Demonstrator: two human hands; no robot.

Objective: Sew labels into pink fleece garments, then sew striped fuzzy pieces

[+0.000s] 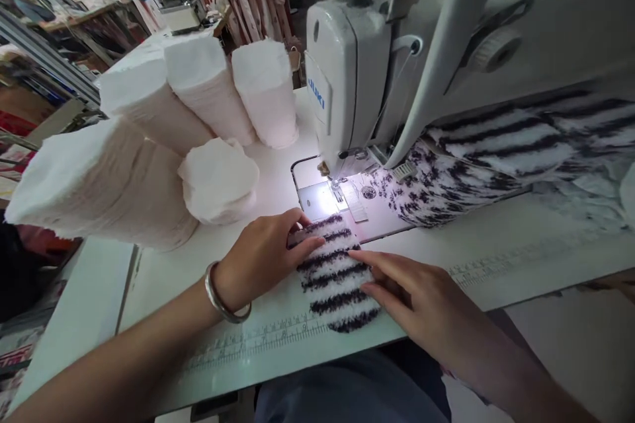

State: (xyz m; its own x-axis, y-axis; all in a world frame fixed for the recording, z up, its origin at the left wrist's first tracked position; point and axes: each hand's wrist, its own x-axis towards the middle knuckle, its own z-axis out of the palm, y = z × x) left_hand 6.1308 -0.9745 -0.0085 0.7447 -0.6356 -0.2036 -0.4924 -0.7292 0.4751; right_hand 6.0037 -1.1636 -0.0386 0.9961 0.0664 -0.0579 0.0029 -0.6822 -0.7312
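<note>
A black-and-white striped piece of fluffy fabric [332,277] lies on the sewing table, its far end close to the lit presser foot [337,190] of the white sewing machine [342,73]. My left hand [265,251], with a metal bangle at the wrist, grips the fabric's left edge near its far end. The thumb presses on top and the fingers are partly hidden beyond the edge. On the right edge, my right hand [417,291] holds the same piece between thumb and index finger. Its other fingers curl under and are partly hidden.
Tall stacks of white fabric pieces [104,178] stand left of the machine, with a short stack [218,178] nearest my left hand. More striped fabric [496,145] is heaped under the machine arm at right. A printed ruler scale [268,340] runs along the table's front edge.
</note>
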